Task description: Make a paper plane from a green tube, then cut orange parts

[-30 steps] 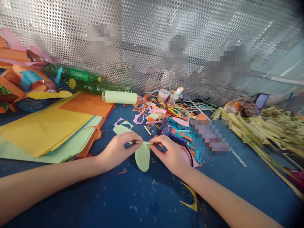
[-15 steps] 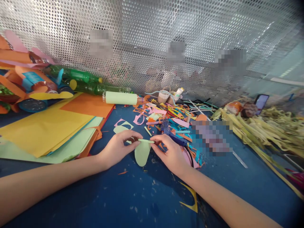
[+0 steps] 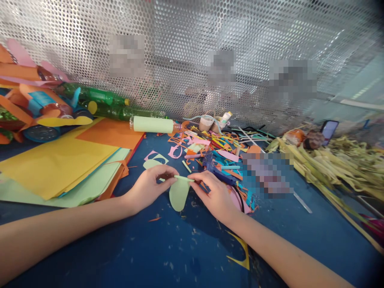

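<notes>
Between my two hands hangs a light green paper piece (image 3: 179, 196) with a rounded lower end and a narrow rolled or folded top edge. My left hand (image 3: 151, 186) pinches the left end of that edge between thumb and fingers. At its right end, my right hand (image 3: 211, 192) pinches it the same way. Another light green paper cutout (image 3: 152, 163) lies just beyond my left fingers. A blue glue gun (image 3: 220, 174) rests behind my right hand, its dark cord curving down beside that hand.
Coloured paper sheets (image 3: 60, 160) are stacked at left, below green plastic bottles (image 3: 114, 110). A bottle wrapped in light green paper (image 3: 153, 124) lies behind. Paper scraps (image 3: 207, 140) cover the middle back. Dried husks (image 3: 339, 160) and a phone (image 3: 330, 132) are at right; a perforated metal panel (image 3: 177, 40) stands behind.
Almost nothing differs. Both hands keep their pinch on the green paper piece, whose hanging end has shifted very slightly left and down.
</notes>
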Demonstrator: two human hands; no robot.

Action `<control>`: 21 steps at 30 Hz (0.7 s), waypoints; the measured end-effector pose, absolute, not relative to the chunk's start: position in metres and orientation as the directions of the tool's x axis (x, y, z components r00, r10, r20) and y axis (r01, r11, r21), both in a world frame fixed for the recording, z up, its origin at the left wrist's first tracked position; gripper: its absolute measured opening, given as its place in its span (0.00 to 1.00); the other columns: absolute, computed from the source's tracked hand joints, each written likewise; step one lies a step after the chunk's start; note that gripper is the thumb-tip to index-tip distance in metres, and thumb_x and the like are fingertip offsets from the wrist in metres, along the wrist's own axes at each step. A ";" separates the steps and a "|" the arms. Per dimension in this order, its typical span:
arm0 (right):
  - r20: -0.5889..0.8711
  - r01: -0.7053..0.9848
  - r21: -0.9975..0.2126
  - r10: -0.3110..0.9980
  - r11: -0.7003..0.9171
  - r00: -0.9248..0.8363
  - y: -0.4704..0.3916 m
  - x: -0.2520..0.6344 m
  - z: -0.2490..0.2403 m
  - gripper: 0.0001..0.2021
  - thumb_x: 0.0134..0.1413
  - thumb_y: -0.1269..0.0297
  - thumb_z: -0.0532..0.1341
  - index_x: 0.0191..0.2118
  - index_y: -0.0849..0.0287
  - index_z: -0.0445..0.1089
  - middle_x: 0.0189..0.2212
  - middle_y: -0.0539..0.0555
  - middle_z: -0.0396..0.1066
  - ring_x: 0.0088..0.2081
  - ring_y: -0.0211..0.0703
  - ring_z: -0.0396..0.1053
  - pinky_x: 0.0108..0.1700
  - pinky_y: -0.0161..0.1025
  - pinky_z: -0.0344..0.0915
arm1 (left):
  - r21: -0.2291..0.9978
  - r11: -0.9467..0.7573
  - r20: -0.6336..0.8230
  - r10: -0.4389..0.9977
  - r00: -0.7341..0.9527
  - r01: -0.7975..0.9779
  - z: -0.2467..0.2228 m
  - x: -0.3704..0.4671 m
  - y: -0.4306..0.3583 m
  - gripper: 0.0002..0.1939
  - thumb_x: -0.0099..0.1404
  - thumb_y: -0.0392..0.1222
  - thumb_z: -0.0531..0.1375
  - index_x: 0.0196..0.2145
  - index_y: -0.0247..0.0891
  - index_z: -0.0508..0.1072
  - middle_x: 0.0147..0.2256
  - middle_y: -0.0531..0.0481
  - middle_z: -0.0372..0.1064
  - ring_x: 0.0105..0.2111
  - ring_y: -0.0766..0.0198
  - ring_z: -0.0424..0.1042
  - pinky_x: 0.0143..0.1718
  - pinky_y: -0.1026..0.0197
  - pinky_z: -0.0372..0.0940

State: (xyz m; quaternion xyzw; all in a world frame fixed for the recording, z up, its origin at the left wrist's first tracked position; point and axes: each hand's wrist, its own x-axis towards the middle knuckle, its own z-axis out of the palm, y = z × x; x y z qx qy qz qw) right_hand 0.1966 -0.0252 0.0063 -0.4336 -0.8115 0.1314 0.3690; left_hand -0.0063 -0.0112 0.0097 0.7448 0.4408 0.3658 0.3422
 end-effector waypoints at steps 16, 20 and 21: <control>0.435 0.665 -0.536 0.845 0.520 -0.311 -0.019 0.199 -0.001 0.15 0.56 0.69 0.54 0.49 0.55 0.63 0.41 0.56 0.70 0.40 0.45 0.70 0.42 0.44 0.68 | 0.366 -0.578 0.315 0.814 0.488 0.729 0.020 -0.035 0.028 0.21 0.57 0.30 0.49 0.48 0.37 0.67 0.49 0.45 0.67 0.51 0.58 0.62 0.54 0.52 0.55; 0.410 0.639 -0.473 0.794 0.606 -0.450 -0.019 0.197 -0.001 0.25 0.57 0.71 0.51 0.60 0.53 0.49 0.54 0.57 0.60 0.54 0.45 0.60 0.53 0.48 0.62 | 0.266 -0.648 0.299 0.759 0.578 0.714 0.011 -0.034 0.027 0.22 0.54 0.32 0.52 0.47 0.37 0.68 0.47 0.45 0.68 0.50 0.56 0.63 0.56 0.50 0.51; 0.401 0.645 -0.456 0.789 0.613 -0.466 -0.019 0.197 0.000 0.25 0.57 0.71 0.51 0.60 0.52 0.49 0.56 0.56 0.58 0.56 0.46 0.57 0.54 0.49 0.60 | 0.252 -0.654 0.299 0.753 0.585 0.713 0.010 -0.033 0.026 0.21 0.54 0.32 0.52 0.46 0.37 0.69 0.46 0.44 0.68 0.49 0.56 0.63 0.56 0.50 0.50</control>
